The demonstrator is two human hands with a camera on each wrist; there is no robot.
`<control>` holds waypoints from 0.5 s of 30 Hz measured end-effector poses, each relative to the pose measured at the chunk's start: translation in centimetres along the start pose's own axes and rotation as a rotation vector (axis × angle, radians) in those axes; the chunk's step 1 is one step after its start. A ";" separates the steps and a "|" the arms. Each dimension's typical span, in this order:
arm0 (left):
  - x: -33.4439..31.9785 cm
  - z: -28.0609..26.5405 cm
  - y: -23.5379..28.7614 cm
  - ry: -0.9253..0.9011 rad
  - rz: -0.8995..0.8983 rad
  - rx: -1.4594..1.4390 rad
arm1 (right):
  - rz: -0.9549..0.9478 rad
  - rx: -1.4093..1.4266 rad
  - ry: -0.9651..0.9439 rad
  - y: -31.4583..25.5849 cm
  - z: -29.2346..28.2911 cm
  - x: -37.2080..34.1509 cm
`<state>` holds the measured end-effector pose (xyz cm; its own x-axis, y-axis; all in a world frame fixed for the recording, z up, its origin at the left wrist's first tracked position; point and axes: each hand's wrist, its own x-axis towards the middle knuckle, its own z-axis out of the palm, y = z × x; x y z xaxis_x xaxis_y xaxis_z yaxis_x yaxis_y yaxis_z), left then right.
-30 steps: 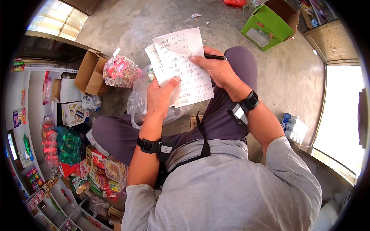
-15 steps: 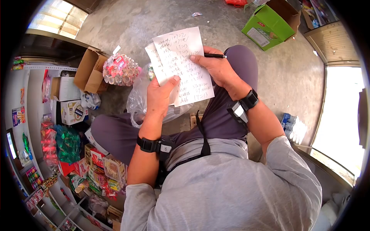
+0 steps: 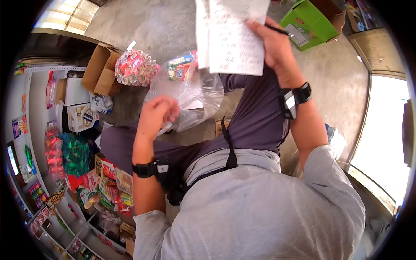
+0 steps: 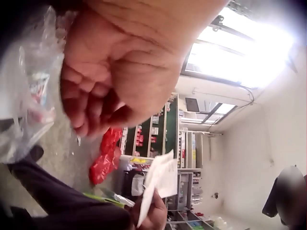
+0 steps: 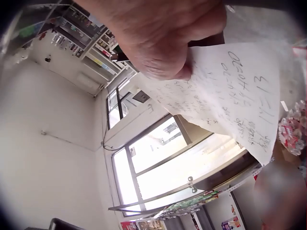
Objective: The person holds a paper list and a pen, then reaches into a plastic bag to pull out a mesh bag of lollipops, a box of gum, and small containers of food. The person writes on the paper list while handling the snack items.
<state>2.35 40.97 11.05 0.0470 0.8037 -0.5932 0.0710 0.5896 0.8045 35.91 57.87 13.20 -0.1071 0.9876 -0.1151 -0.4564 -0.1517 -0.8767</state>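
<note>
My right hand (image 3: 279,50) holds handwritten paper sheets (image 3: 236,41) out in front, the thumb on top of them. A black pen (image 3: 278,30) sticks out of the same hand. Rows of writing show on the paper (image 5: 240,96) in the right wrist view. My left hand (image 3: 157,116) is off the paper, its fingers loosely curled with nothing between them in the left wrist view. It hovers by the near left side of a clear plastic bag (image 3: 203,93), which has colourful packets (image 3: 180,71) in it.
A jar-like bundle of clear and pink wrapped pieces (image 3: 135,69) stands beside an open brown carton (image 3: 97,73) on the left. Shelves (image 3: 41,138) and piled packets line that side. A green box (image 3: 307,26) lies at the far right. My legs (image 3: 255,112) flank the bag.
The left hand has let go of the paper and drawn back left and toward me. The right hand has carried the sheets and pen forward and to the right, uncovering the bag.
</note>
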 end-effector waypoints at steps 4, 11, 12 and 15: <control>-0.3 -0.9 -4.9 -0.133 -0.132 0.619 | -0.078 0.023 -0.062 -2.8 -0.1 3.1; 11.2 0.4 -17.4 -0.036 0.005 1.062 | -0.065 0.132 -0.145 -2.3 2.8 8.0; 12.9 0.4 -18.6 0.039 0.033 1.058 | -0.060 0.133 -0.152 -2.2 3.8 8.1; 16.9 0.7 -17.9 0.057 -0.127 1.120 | -0.046 0.113 -0.150 -1.7 4.4 8.7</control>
<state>2.54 43.98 -13.42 -0.0677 0.7623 -0.6437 0.9269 0.2868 0.2422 31.86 66.57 15.72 -0.2108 0.9775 0.0024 -0.5592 -0.1186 -0.8205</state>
